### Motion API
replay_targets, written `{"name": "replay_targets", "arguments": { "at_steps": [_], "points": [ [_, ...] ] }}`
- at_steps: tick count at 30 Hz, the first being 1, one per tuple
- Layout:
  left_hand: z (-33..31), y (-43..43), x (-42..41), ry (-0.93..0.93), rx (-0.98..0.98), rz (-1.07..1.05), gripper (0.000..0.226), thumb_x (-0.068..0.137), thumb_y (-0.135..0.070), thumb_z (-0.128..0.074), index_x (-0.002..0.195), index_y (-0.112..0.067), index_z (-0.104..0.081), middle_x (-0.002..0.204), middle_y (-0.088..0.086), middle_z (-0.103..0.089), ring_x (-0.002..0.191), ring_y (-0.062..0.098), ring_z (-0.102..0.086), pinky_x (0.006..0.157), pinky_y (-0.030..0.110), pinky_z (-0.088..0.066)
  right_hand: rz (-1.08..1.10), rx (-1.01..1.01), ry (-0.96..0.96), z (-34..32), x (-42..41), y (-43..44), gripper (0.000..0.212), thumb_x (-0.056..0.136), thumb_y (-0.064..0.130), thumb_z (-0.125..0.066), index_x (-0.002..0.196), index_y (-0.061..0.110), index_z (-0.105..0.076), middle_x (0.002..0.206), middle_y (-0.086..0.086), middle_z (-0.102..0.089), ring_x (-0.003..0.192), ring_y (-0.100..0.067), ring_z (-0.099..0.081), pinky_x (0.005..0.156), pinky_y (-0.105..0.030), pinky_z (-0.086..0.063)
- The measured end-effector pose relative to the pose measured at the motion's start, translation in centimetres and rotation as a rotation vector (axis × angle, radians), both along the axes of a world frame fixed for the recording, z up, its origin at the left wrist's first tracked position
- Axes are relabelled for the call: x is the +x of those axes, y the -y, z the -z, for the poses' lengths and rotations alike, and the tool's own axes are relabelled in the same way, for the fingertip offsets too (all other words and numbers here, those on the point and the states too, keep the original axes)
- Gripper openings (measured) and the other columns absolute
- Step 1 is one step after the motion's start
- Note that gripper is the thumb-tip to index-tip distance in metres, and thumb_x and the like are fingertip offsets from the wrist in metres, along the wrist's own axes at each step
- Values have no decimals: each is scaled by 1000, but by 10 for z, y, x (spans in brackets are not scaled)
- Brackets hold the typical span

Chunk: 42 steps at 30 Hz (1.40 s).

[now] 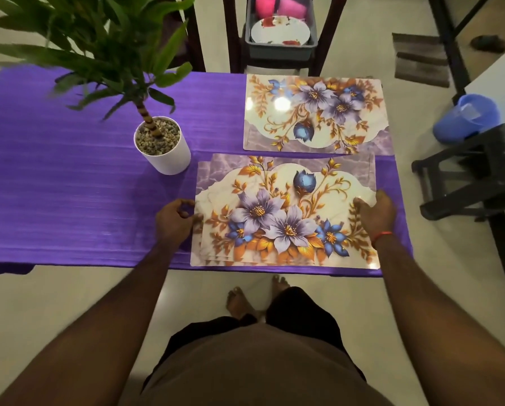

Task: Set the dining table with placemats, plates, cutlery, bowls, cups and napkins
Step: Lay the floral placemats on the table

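Head view: a stack (286, 212) of flowered placemats lies at the near edge of the table (69, 262), on the person's right. Its sheets are slightly fanned, so lower ones peep out at the left and bottom. The left hand (175, 222) pinches the stack's left short edge, fingers curled. The right hand (378, 212) grips the right short edge, thumb on the top sheet, the other fingers hidden past the rim. A far mat (315, 112) already lies flat just beyond the stack, apart from it by a thin strip of cloth (55, 159).

The mats look thin, light and glossy: glare shows on the far mat and at the stack's near right corner. They probably flex yet keep their shape, and sheets this slick likely slide on each other and on the cloth. Peeling off the top one calls for a fingertip under a corner or short edge while the other hand pins the rest. Carried by both short edges, it should sag little.

The purple cloth covers the table and hangs over the near edge; a tug on a mat could ruck it. A white pot (163, 153) with a leafy plant (99, 39) stands just left of the stack's far corner, near enough to knock. Behind the table a chair (233, 39) bears a grey tub (280, 51) with a plate (280, 32) and pink cups (264, 5). A black stool (473, 171) and a blue bucket (465, 118) stand to the right on the pale floor (69, 303).
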<state>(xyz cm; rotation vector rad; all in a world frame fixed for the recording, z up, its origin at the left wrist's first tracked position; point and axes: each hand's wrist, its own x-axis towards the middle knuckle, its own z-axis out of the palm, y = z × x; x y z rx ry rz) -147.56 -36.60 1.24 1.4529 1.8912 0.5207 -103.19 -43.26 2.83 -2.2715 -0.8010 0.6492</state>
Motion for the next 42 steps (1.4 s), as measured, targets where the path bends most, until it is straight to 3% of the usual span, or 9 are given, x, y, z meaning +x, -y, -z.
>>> {"name": "replay_targets", "arguments": {
  "at_steps": [5,11,18,21,24,31,37,39,42],
  "points": [
    [0,1,-1,9,12,33,35,80,-21,-86,113,-14,-74,76,-4,-64,65,2,-57,56,16,-40,29,14,14,3,-4,5,30,89,13,-74,114,0,-64,115,-20,-70,107,-33,-65,82,-30,-46],
    [3,2,-5,9,19,69,37,85,-17,-82,120,-14,-72,77,-2,-65,66,3,-59,58,15,-43,7,45,84,-2,-7,-9,25,89,20,-72,108,6,-63,110,-18,-69,107,-38,-62,90,-48,-53],
    [5,-2,-12,-2,23,126,39,85,-13,-81,123,-12,-71,78,4,-67,66,14,-62,60,15,-47,-81,32,129,4,-11,-23,25,91,14,-70,113,4,-64,114,-18,-67,117,-37,-51,86,-35,-42],
    [5,-5,-16,-3,8,130,39,85,-10,-81,122,-12,-71,73,0,-63,62,5,-57,56,7,-43,-54,64,86,13,-16,-9,20,93,15,-68,111,6,-64,114,-16,-68,116,-35,-53,91,-40,-48],
    [4,-7,-20,1,2,154,38,85,-13,-81,121,-13,-71,74,-2,-64,64,4,-59,63,18,-51,-27,63,77,16,-19,-3,23,95,18,-66,116,10,-63,117,-15,-66,119,-34,-53,94,-48,-51],
    [6,-7,-23,-4,24,159,36,86,-16,-81,120,-12,-71,78,2,-66,66,5,-60,61,14,-44,15,53,52,15,-25,-2,23,95,20,-67,116,11,-62,120,-15,-63,115,-29,-58,89,-40,-52],
    [6,-4,-30,-23,69,208,34,86,-21,-82,117,-13,-70,74,-3,-67,66,5,-63,59,17,-48,-2,37,68,23,-20,-1,21,93,27,-69,111,19,-61,115,-13,-65,111,-33,-60,89,-50,-56],
    [6,-2,-33,-50,84,230,34,86,-24,-81,118,-16,-70,73,-6,-66,66,7,-63,60,24,-51,-5,49,62,25,-20,1,21,92,27,-68,109,18,-60,114,-14,-65,108,-32,-62,88,-48,-56],
    [7,0,-36,-43,79,244,34,87,-26,-80,119,-19,-69,72,-9,-66,65,6,-63,59,22,-48,-7,73,63,25,-22,2,21,94,23,-67,111,12,-61,112,-12,-66,103,-27,-62,84,-40,-52]
  ]
}}
